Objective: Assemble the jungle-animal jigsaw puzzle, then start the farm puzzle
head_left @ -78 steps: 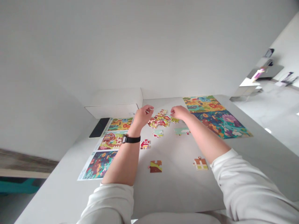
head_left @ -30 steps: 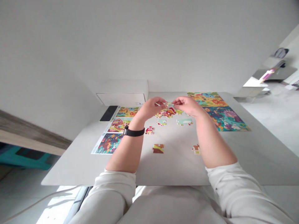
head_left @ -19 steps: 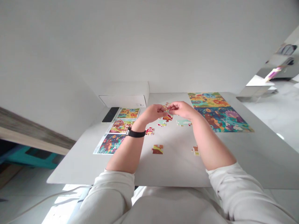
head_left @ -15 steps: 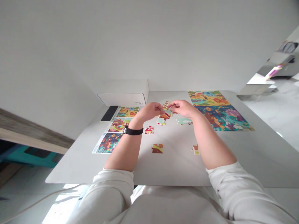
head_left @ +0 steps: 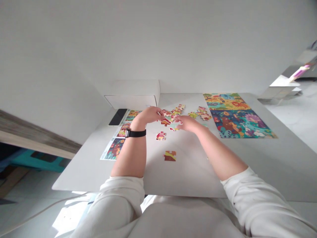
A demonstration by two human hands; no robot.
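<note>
My left hand (head_left: 151, 115) is closed, its fingertips at the left edge of a red-roofed jigsaw puzzle piece (head_left: 165, 122). Opposite it, my right hand (head_left: 187, 123) pinches a pale green puzzle piece (head_left: 174, 126) beside the red-roofed one. Whether those two pieces interlock is too small to tell. Nearer to me on the table lie a red barn piece (head_left: 160, 135) and a brown and yellow piece (head_left: 170, 156). Several loose pieces (head_left: 178, 109) lie just beyond my hands, and another cluster (head_left: 203, 114) is behind my right hand.
Two colourful picture sheets (head_left: 242, 124) lie on the right of the white table (head_left: 188, 178). A printed picture card (head_left: 115, 148) is partly under my left forearm. Near it are a black phone (head_left: 118, 117) and a white box (head_left: 132, 92) against the wall.
My hands have moved a little apart and lower over the pieces, the left hand shifting left. More loose pieces show beyond them. The camera view has shifted slightly.
</note>
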